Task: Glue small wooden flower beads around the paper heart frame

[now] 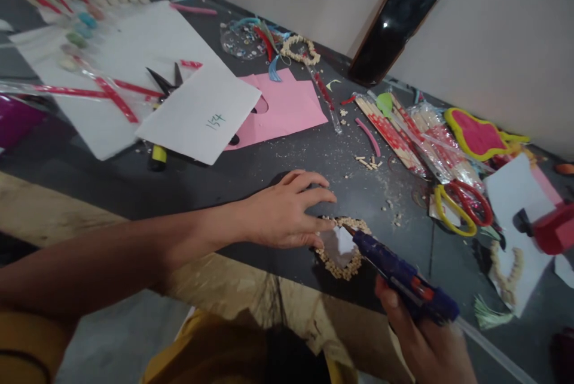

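Note:
My right hand (pixel 426 336) is wrapped round a dark blue hot glue gun (pixel 403 276), with a clear glue stick (pixel 488 348) sticking out of its back end. The gun's nozzle points at a small heart-like piece (pixel 343 267) edged with tan beads or wood bits, which lies near the table's front edge. A white patch (pixel 345 241) shows inside the beaded edge, close to the nozzle tip. From the left, my left hand (pixel 296 210) reaches over with its fingers spread, the lower fingertips touching or very near the beaded edge. Nothing shows in its grasp.
Scissors with red and yellow handles (pixel 461 207) lie at right beside bundled sticks (pixel 390 133). A phone (pixel 399 22) leans on the wall. White paper marked 154 (pixel 201 115) covers black scissors and pink paper (pixel 287 109). Small wood bits (pixel 368 162) are scattered behind the beaded piece.

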### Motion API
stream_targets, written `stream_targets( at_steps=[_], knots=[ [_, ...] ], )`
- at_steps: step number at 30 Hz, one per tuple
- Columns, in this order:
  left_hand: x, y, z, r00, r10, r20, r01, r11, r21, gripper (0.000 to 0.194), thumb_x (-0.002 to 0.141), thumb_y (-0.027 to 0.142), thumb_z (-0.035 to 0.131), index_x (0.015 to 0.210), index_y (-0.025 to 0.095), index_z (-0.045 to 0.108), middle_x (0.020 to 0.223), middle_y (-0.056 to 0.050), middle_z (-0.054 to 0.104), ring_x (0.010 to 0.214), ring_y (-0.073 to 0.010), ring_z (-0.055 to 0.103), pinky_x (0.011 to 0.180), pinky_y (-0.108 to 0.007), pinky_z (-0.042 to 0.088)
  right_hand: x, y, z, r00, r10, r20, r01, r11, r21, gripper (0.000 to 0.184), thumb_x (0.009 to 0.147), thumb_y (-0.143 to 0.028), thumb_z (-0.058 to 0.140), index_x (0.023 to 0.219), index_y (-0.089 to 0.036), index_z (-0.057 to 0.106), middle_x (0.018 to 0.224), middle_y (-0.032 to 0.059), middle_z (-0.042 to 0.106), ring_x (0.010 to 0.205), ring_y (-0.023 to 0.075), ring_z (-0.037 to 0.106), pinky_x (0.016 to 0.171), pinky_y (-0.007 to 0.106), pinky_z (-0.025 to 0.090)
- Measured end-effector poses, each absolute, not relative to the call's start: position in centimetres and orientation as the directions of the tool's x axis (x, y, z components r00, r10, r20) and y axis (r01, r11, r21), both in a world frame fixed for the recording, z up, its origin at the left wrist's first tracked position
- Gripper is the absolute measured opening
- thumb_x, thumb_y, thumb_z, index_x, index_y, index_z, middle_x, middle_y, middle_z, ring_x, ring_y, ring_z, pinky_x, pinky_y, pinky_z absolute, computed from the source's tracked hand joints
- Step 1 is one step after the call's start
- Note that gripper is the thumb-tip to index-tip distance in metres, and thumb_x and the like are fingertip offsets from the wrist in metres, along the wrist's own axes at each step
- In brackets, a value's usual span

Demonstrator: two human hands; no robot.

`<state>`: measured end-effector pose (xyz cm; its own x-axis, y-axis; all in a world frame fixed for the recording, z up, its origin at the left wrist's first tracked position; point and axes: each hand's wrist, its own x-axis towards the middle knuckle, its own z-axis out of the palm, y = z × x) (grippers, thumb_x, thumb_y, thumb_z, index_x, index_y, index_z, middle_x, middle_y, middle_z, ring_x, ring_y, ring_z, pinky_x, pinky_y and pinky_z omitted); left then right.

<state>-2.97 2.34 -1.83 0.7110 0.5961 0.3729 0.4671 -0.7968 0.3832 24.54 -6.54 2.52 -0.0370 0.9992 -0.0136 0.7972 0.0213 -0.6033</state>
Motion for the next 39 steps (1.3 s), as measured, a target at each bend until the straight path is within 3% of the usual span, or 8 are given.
stream_targets(
  at_steps=[3,7,12,18,22,30,35,39],
  knots=[
    [-2.9,2.3,-1.9,0.707,0.597,0.379,0.471,-0.798,0.376,0.034,0.095,0.053,0.05,0.112,0.03,0.068,0.126,-0.011,0.056,0.125,-0.0325,0.038,0.099,-0.051,0.038,24.7,-6.6,1.8,-0.044,0.999,0.005,0.781,0.038,-0.623,0.035,0.084,-0.056,0.053,0.079,-0.024,0.065,0.069,0.0022,0.07,0.057,0.0193,0.064,0.052,0.027,0.052],
    [-3.0,2.3,-1.9,0.711,0.593,0.378,0.473,-0.801,0.367,0.035,0.095,0.052,0.049,0.114,0.03,0.067,0.128,-0.011,0.055,0.126,-0.0328,0.037,0.1,-0.051,0.037,23.8,-5.8,3.0,-0.07,0.993,-0.097,0.781,-0.006,-0.624,0.029,0.083,-0.052,0.054,0.077,-0.025,0.063,0.064,0.0009,0.067,0.054,0.0184,0.06,0.051,0.027,0.05],
    [-3.0,2.3,-1.9,0.715,0.592,0.372,0.475,-0.802,0.363,0.032,0.096,0.049,0.05,0.114,0.03,0.068,0.128,-0.011,0.055,0.127,-0.0325,0.036,0.101,-0.052,0.035,23.1,-5.4,3.9,-0.085,0.99,-0.113,0.791,-0.002,-0.612,0.024,0.083,-0.047,0.054,0.073,-0.026,0.06,0.059,-0.0005,0.063,0.051,0.0183,0.058,0.049,0.028,0.049],
    [-3.0,2.4,-1.9,0.711,0.589,0.385,0.47,-0.805,0.364,0.035,0.096,0.052,0.048,0.112,0.029,0.068,0.127,-0.011,0.055,0.125,-0.0329,0.037,0.1,-0.052,0.036,24.3,-4.8,2.9,-0.266,0.963,-0.049,0.799,0.192,-0.57,0.016,0.082,-0.038,0.055,0.074,-0.026,0.061,0.06,-0.0002,0.065,0.05,0.0187,0.061,0.046,0.027,0.049],
    [-3.0,2.4,-1.9,0.716,0.587,0.378,0.471,-0.806,0.358,0.036,0.096,0.053,0.047,0.113,0.029,0.068,0.127,-0.011,0.055,0.126,-0.0329,0.036,0.1,-0.052,0.036,24.8,-4.7,2.8,-0.31,0.95,-0.041,0.809,0.24,-0.537,0.015,0.082,-0.037,0.055,0.076,-0.026,0.062,0.063,-0.0002,0.067,0.054,0.0195,0.063,0.048,0.027,0.05],
    [-3.0,2.3,-1.9,0.716,0.597,0.363,0.48,-0.798,0.365,0.036,0.096,0.053,0.046,0.113,0.03,0.068,0.129,-0.01,0.055,0.126,-0.0328,0.036,0.1,-0.052,0.036,25.7,-5.0,2.5,-0.155,0.988,-0.003,0.835,0.129,-0.534,0.021,0.082,-0.046,0.058,0.08,-0.025,0.061,0.065,0.0001,0.067,0.054,0.0188,0.063,0.05,0.028,0.05],
    [-3.0,2.3,-1.9,0.721,0.592,0.361,0.484,-0.803,0.348,0.037,0.096,0.053,0.047,0.115,0.029,0.068,0.13,-0.011,0.054,0.127,-0.0336,0.036,0.101,-0.053,0.035,25.5,-2.2,2.1,-0.071,0.995,0.064,0.886,0.092,-0.454,0.036,0.079,-0.052,0.062,0.1,-0.023,0.065,0.089,0.0063,0.072,0.075,0.0233,0.069,0.065,0.033,0.054],
    [-3.0,2.3,-1.9,0.725,0.595,0.348,0.494,-0.8,0.34,0.037,0.096,0.053,0.047,0.116,0.03,0.068,0.131,-0.011,0.054,0.127,-0.0338,0.036,0.1,-0.053,0.036,24.7,0.2,1.6,-0.083,0.993,0.086,0.895,0.113,-0.433,0.04,0.078,-0.055,0.061,0.101,-0.022,0.066,0.089,0.0071,0.073,0.08,0.0243,0.07,0.074,0.036,0.055]
  ],
)
